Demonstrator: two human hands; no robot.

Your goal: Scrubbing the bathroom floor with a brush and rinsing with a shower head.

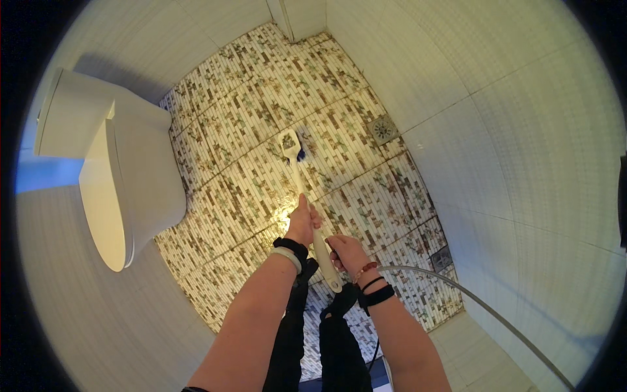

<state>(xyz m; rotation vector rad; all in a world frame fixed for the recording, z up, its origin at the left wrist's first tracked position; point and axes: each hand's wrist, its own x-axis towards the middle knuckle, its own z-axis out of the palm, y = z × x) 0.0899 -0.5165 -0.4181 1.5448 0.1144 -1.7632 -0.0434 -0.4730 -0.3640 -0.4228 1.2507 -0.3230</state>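
Over the mosaic floor (261, 117) — left hand (302, 225) and right hand (346, 251) each keep a closed grip on the brush handle (318, 242).

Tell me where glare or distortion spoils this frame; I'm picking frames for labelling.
Head view: a bright glare spot on the mosaic floor beside the left hand; fisheye bends the white tiled walls and stretches the toilet at the left rim; corners black; the brush and right hand are sharp enough.

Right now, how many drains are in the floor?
2. A square metal drain sits near the right wall, past the brush head. A second, darker drain lies nearer, right of the right hand. Legs may hide others.
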